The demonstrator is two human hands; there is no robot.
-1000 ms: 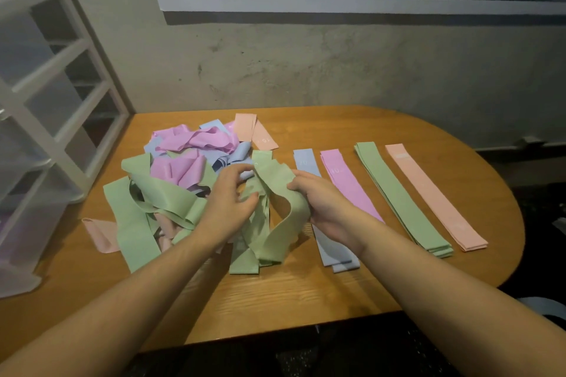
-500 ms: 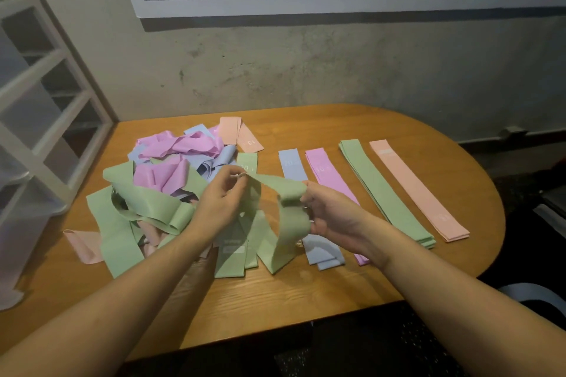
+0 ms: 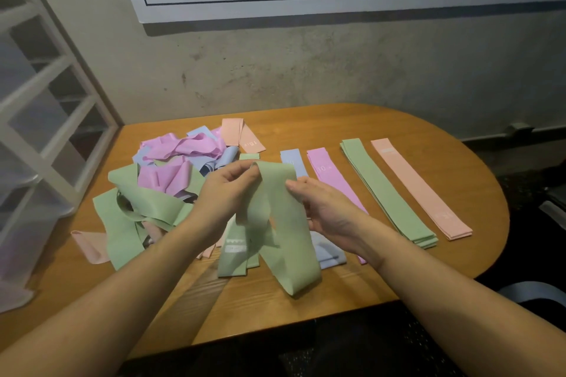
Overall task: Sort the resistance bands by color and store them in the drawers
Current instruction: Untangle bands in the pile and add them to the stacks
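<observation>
Both hands, left hand (image 3: 225, 193) and right hand (image 3: 324, 211), pinching green band (image 3: 284, 242), pink band (image 3: 324, 167) (reads "10"), orange band (image 3: 245, 138) "15"

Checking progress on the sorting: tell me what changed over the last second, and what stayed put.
Both hands, left hand and right hand, lifted the green band up off the mixed pile and spread its top edge between them; its loop now hangs toward the table. The four sorted rows, including the green stack, stayed as they were.
</observation>
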